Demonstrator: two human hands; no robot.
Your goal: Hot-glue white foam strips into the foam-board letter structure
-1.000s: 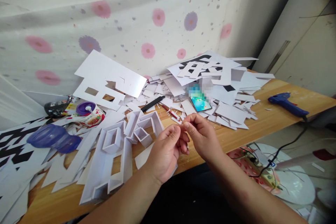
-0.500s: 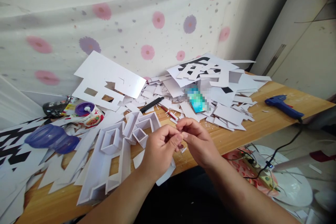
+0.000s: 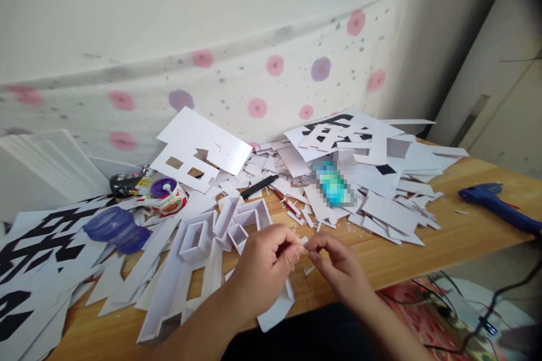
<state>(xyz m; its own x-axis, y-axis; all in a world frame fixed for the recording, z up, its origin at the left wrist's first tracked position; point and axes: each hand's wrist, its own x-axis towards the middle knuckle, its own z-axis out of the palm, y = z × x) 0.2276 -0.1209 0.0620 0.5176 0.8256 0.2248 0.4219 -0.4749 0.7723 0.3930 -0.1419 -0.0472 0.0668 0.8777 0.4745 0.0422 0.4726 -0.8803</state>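
Note:
My left hand [image 3: 269,268] and my right hand [image 3: 336,265] meet fingertip to fingertip above the front of the wooden table [image 3: 381,265]. Both are closed in a pinch. Something tiny and pale shows between the fingertips, too small to name. Left of my left hand stands a white foam-board character [image 3: 203,237] with raised walls, partly hidden by the hand and forearm. Beneath my left hand, a white board piece [image 3: 277,313] juts over the table's front edge. A red pen [image 3: 288,204] and a black pen-like tool [image 3: 259,186] lie just beyond my hands.
A blue glue gun [image 3: 499,206] lies on the right, above dangling cables. White offcuts [image 3: 389,214] surround a phone [image 3: 334,183]. On the left are a blue translucent bottle [image 3: 116,228], a printed food cup [image 3: 171,200] and black-patterned sheets [image 3: 46,242]. A cut-out board [image 3: 203,141] leans at the back.
The view has tilted up and turned slightly left, so the table things appear lower and farther right. My hands stay together, fingers still pinched.

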